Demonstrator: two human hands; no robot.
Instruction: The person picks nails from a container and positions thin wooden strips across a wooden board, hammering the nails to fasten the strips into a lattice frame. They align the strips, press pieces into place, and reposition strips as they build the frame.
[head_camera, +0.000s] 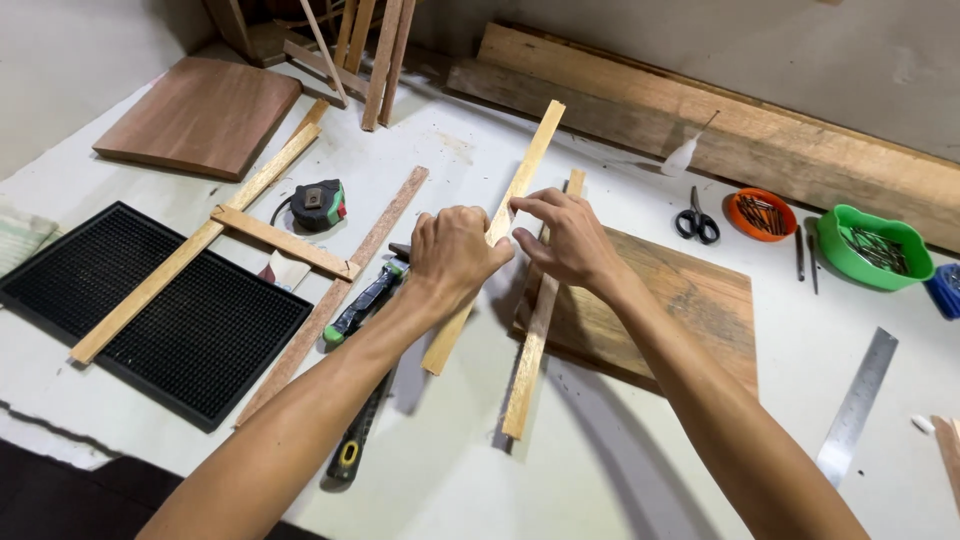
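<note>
Both forearms reach in from the near edge of the white surface (620, 470) and meet over its middle. Left hand (455, 255) is closed around a thin light wood strip (525, 165), gripping it near mid-length; right hand (565, 240) pinches the same strip just beside it with fingertips (522, 206), so the hands sit close together, both clamped on it. That strip runs slantwise from the middle toward the far edge, its lower end near the surface. It looks light and stiff but slender, likely to flex or snap if bent hard, so a hold near its middle seems soundest. A second strip (530, 350) lies alongside over a brown board (680, 300). A hammer (365, 305) lies under the left wrist, a black mat (170, 320) toward the left edge, scissors (697, 222) and a steel ruler (858, 405) to the right
</note>
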